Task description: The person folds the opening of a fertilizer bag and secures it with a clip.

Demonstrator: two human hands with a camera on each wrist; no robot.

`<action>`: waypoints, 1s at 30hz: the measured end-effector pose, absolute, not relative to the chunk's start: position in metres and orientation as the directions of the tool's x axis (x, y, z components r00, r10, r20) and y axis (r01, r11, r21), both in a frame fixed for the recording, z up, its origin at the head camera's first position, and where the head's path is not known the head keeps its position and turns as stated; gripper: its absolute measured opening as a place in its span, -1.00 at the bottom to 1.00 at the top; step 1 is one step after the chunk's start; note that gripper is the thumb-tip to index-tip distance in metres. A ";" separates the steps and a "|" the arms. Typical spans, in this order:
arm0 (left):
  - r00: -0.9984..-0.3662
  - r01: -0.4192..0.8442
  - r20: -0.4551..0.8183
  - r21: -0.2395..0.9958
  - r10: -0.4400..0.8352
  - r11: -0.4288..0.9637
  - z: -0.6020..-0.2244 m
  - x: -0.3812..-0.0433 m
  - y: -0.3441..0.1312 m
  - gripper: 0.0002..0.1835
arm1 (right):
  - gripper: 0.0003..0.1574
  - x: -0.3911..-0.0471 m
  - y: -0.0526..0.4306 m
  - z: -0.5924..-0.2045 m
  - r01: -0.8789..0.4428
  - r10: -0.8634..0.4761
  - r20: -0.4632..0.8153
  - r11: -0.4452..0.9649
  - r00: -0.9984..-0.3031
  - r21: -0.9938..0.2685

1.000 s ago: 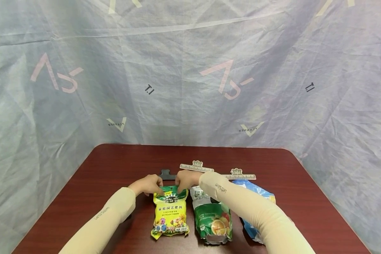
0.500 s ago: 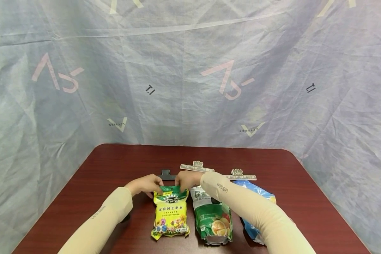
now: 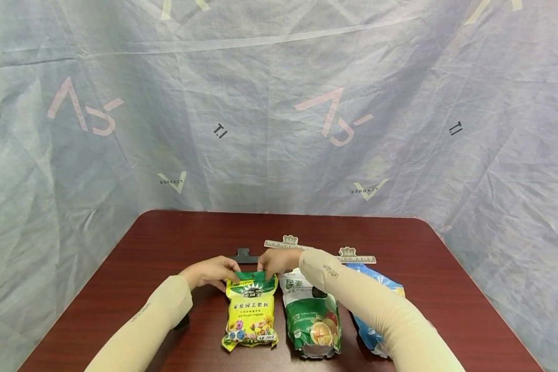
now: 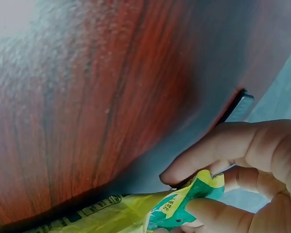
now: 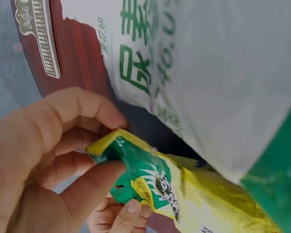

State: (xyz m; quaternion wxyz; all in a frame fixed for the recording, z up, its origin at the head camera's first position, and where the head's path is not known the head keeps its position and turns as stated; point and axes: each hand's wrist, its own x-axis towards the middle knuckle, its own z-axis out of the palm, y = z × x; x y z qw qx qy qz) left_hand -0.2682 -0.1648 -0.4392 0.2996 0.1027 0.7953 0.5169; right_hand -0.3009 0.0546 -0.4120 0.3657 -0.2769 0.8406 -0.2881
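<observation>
A yellow fertilizer bag (image 3: 250, 318) with a green top and printed flowers lies on the table. My left hand (image 3: 210, 270) pinches its top left corner between thumb and fingers, as the left wrist view shows at the bag's green and yellow edge (image 4: 199, 191). At the top right corner, my right hand (image 3: 279, 260) pinches the bag, thumb on the green front and fingers behind the edge. Just beyond the bag's top lies a black clip (image 3: 245, 254), partly hidden by the hands.
Right of the yellow bag lies a green and white bag (image 3: 310, 323) with printed fruit. A blue bag (image 3: 369, 330) lies farther right, partly behind my right forearm. Two pale clips, a left one (image 3: 288, 243) and a right one (image 3: 353, 257), lie behind them on the dark red table (image 3: 186, 232).
The right wrist and forearm have shifted slightly right, showing more of the green and white bag. My left wrist has drifted slightly left. Both hands stay at the yellow bag's top corners.
</observation>
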 end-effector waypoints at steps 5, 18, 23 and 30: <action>-0.790 -0.181 -0.381 0.894 0.481 0.410 -0.441 -0.269 -0.165 -0.81 | -0.79 -0.306 0.060 -0.413 -0.130 -0.678 -0.504 0.655 -0.536 -0.744; -0.747 -0.295 -0.413 0.908 0.521 0.297 -0.445 -0.268 -0.169 -0.75 | -0.83 -0.307 0.067 -0.413 0.091 -0.655 -0.536 0.585 -0.533 -0.806; -0.735 -0.311 -0.407 0.913 0.542 0.264 -0.445 -0.268 -0.170 -0.75 | -0.83 -0.308 0.071 -0.415 0.145 -0.673 -0.536 0.546 -0.509 -0.825; -0.725 -0.311 -0.397 0.918 0.563 0.246 -0.441 -0.268 -0.171 -0.73 | -0.80 -0.307 0.074 -0.414 0.209 -0.691 -0.538 0.505 -0.483 -0.837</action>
